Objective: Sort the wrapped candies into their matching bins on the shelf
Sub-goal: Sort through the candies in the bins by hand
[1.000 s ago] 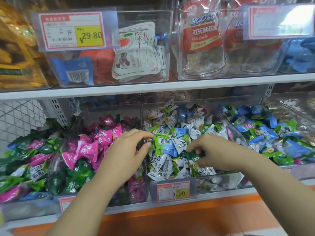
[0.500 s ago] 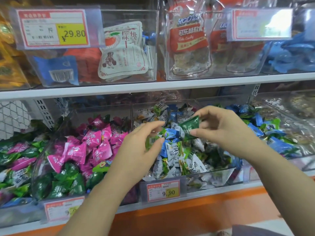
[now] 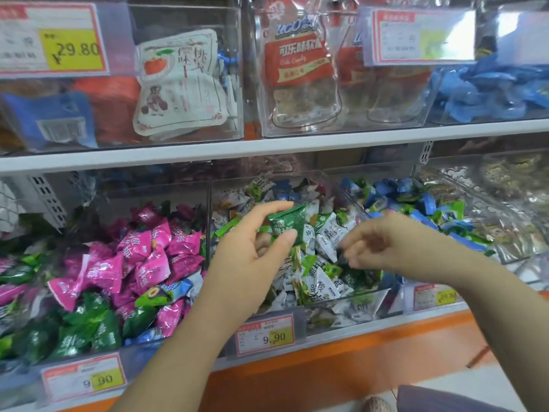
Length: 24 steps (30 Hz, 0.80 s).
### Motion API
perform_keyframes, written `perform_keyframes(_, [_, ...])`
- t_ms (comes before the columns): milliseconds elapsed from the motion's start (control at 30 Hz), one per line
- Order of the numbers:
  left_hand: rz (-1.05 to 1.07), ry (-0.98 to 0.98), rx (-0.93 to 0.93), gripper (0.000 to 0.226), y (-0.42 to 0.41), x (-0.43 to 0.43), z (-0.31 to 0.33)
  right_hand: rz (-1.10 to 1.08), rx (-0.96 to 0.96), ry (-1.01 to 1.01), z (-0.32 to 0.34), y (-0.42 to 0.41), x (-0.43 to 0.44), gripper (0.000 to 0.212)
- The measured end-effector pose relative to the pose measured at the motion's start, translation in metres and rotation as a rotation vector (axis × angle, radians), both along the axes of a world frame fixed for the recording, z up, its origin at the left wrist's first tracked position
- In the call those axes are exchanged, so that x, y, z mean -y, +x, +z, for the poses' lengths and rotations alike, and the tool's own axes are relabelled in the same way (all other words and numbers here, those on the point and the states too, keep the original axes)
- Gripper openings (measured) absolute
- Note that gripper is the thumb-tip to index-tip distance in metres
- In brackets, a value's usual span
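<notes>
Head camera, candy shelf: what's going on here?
A person is sorting wrapped candies on a shop shelf. The left hand grip pinches a dark green candy between thumb and forefinger, above the middle bin of mostly white wrappers. The right hand grip reaches down into that bin, too blurred to tell whether it holds anything. Similar dark green candies lie in the bin to the left, beside pink ones.

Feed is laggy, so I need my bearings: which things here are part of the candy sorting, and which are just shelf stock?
Part of the job: left hand pinching the dark green candy; right hand, blurred, at the middle bin; left bin, which holds matching dark green wrappers.

Just lying about: white snack packet, cola candy bags and blue packets above the upper shelf; price tag.
</notes>
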<state>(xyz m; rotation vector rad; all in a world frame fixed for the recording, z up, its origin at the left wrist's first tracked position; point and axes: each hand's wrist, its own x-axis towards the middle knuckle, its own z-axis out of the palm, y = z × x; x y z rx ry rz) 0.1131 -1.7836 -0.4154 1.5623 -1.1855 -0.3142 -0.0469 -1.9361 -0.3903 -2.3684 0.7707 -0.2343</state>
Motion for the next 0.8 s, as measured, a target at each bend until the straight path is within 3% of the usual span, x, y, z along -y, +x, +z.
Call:
perform_keyframes(133, [0.027,0.023,0.026,0.029,0.005,-0.002,-0.003,-0.015,-0.23,-0.256,-0.014,0.004,0.005,0.03])
perform_keyframes(300, [0.039,0.029,0.022,0.03,0.006,-0.002,-0.003,-0.068,-0.376,-0.41,-0.019,0.011,0.002,0.038])
perform_keyframes(700, [0.053,0.054,0.027,0.031,0.01,-0.008,-0.001,-0.111,-0.587,-0.669,-0.028,0.024,-0.015,0.022])
perform_keyframes(800, [0.062,0.049,0.017,0.032,0.009,-0.007,0.0,-0.099,-0.57,-0.674,-0.028,0.022,-0.015,0.028])
